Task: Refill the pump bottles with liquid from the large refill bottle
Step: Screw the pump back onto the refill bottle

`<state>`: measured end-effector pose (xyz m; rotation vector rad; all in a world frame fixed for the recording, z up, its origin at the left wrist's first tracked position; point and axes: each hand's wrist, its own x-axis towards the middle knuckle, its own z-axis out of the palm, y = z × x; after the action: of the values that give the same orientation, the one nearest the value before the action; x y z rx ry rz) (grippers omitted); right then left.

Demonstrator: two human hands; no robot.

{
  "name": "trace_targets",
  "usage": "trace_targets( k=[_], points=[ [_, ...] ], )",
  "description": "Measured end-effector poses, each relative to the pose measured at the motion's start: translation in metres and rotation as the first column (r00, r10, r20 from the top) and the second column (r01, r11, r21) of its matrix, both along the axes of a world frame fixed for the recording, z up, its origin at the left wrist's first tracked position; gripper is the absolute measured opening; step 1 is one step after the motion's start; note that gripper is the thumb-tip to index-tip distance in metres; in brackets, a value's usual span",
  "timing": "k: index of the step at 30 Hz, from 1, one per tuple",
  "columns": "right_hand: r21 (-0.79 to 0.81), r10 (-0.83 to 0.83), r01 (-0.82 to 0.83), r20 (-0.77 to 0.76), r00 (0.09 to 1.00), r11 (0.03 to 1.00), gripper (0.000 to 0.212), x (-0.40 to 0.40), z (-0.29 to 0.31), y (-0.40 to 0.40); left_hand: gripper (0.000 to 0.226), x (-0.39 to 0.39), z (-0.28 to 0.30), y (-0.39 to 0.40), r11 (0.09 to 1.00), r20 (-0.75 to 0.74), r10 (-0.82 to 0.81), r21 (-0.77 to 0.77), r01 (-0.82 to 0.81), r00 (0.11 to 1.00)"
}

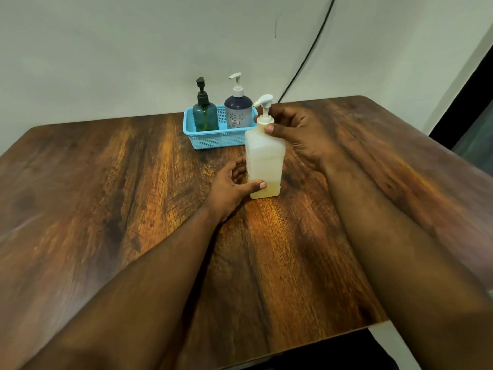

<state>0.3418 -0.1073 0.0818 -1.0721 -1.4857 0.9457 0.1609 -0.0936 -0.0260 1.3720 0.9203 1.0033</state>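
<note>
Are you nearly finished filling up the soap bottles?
No, just starting. Nothing looks refilled: the green bottle and the dark blue bottle stand in the blue basket with pumps on. Right now the left hand steadies the big white bottle low down while the right hand grips its pump collar. Opening and pouring remain.

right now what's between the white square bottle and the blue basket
Nothing shows in the head view: the white square bottle stands just in front of the blue basket, overlapping its right corner in the picture. Only bare wooden table shows beside them.
</note>
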Motion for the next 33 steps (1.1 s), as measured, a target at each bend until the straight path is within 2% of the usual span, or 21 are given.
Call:
trace_targets(
  k=[3, 6, 8, 11, 12, 14, 16, 18, 20, 23, 26, 28, 29, 31, 33],
  points=[
    [0.069, -0.104, 0.098, 0.101, 0.989, 0.993, 0.032, -0.006, 0.0, -0.003, 0.085, 0.002, -0.001, 0.0, 1.0, -0.013, 0.019, 0.009, -0.018, 1.0],
    [0.098, -0.228, 0.22, 0.079, 0.97, 0.971, 0.03, -0.013, -0.008, -0.006, 0.082, 0.004, 0.0, -0.001, 0.999, -0.011, 0.016, 0.04, -0.016, 1.0],
    [0.125, -0.335, 0.326, 0.06, 0.94, 0.937, 0.029, -0.02, -0.014, -0.006, 0.08, 0.006, 0.0, -0.002, 0.998, -0.006, 0.018, 0.058, -0.018, 1.0],
    [0.216, -0.47, 0.438, 0.133, 0.872, 0.873, 0.026, -0.032, -0.019, -0.007, 0.078, 0.006, 0.004, -0.007, 0.997, -0.021, 0.023, 0.072, -0.022, 1.0],
    [0.225, -0.469, 0.437, 0.118, 0.875, 0.871, 0.026, -0.034, -0.02, -0.009, 0.077, 0.005, 0.006, -0.008, 0.998, -0.007, 0.014, 0.061, -0.013, 1.0],
    [0.186, -0.355, 0.35, -0.005, 0.935, 0.918, 0.039, -0.03, -0.028, -0.009, 0.073, 0.002, 0.006, -0.008, 1.0, 0.022, 0.003, 0.026, -0.003, 1.0],
    [0.059, -0.229, 0.239, -0.139, 0.963, 0.969, 0.07, -0.014, -0.044, -0.014, 0.069, 0.003, 0.006, -0.008, 1.0, 0.066, -0.011, -0.01, 0.012, 0.998],
    [-0.134, -0.132, 0.115, -0.133, 0.982, 0.984, 0.096, 0.007, -0.063, -0.019, 0.066, 0.007, 0.008, -0.006, 1.0, 0.099, -0.01, -0.021, 0.012, 0.995],
    [-0.248, -0.064, 0.052, -0.042, 0.997, 0.967, 0.098, 0.028, -0.076, -0.02, 0.066, 0.02, 0.015, -0.002, 1.0, 0.099, -0.012, -0.022, 0.014, 0.995],
    [-0.199, -0.154, 0.146, -0.027, 0.988, 0.969, 0.09, 0.06, -0.071, -0.012, 0.068, 0.052, 0.031, 0.011, 0.999, 0.06, -0.054, 0.0, 0.055, 0.997],
    [-0.095, -0.288, 0.281, -0.078, 0.954, 0.955, 0.081, 0.102, -0.053, 0.009, 0.059, 0.096, 0.056, 0.038, 0.99, -0.136, -0.032, 0.135, 0.051, 0.99],
    [-0.064, -0.396, 0.393, -0.027, 0.918, 0.917, 0.078, 0.136, -0.042, 0.031, 0.071, 0.127, 0.071, 0.063, 0.977, -0.319, 0.028, 0.211, 0.043, 0.947],
    [-0.037, -0.442, 0.443, 0.02, 0.897, 0.896, 0.08, 0.153, -0.037, 0.043, 0.076, 0.142, 0.075, 0.078, 0.963, -0.431, 0.067, 0.264, 0.055, 0.9],
    [0.034, -0.525, 0.524, 0.081, 0.847, 0.851, 0.083, 0.184, -0.035, 0.067, 0.077, 0.169, 0.082, 0.104, 0.923, -0.65, 0.132, 0.356, 0.147, 0.749],
    [0.072, -0.615, 0.61, 0.093, 0.783, 0.789, 0.083, 0.215, -0.037, 0.093, 0.074, 0.2, 0.088, 0.13, 0.892, -0.768, 0.103, 0.352, 0.283, 0.632]
  ],
)
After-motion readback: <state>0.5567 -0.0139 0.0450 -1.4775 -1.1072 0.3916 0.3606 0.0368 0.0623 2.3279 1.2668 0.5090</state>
